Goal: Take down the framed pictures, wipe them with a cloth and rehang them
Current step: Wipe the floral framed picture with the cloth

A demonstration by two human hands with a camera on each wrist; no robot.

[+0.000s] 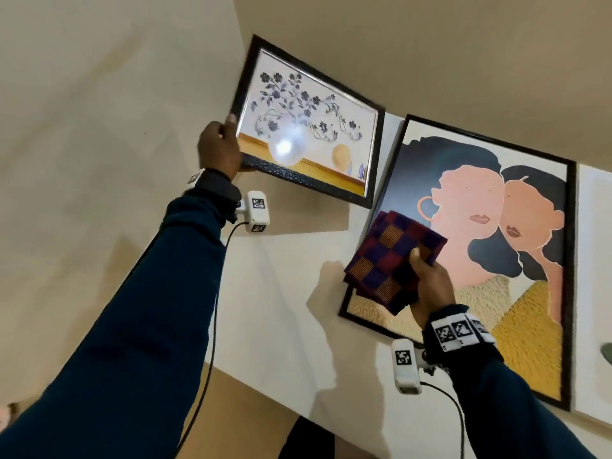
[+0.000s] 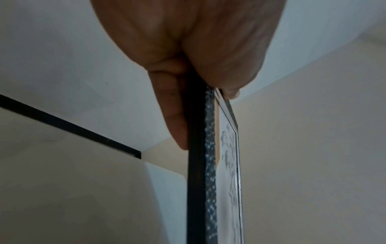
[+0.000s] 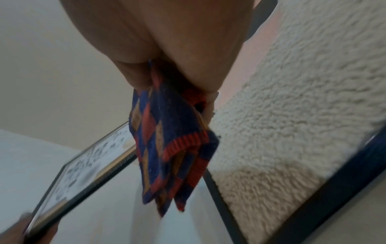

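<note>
A small black-framed flower picture (image 1: 308, 127) is held tilted against the wall near the corner. My left hand (image 1: 220, 149) grips its lower left corner, thumb on the glass and fingers behind the frame (image 2: 200, 165). My right hand (image 1: 427, 279) holds a folded checked cloth (image 1: 394, 260) in red, blue and orange, in front of the lower left part of a large framed picture of two faces (image 1: 496, 246) that hangs on the wall. In the right wrist view the cloth (image 3: 173, 148) hangs from my fingers, between the small picture (image 3: 87, 158) and the large frame (image 3: 282, 132).
A beige side wall (image 1: 99, 127) meets the white wall (image 1: 284, 276) at a corner just left of the small picture. The edge of another pale picture (image 1: 594, 293) shows at the far right. Cables run from both wrist cameras down my sleeves.
</note>
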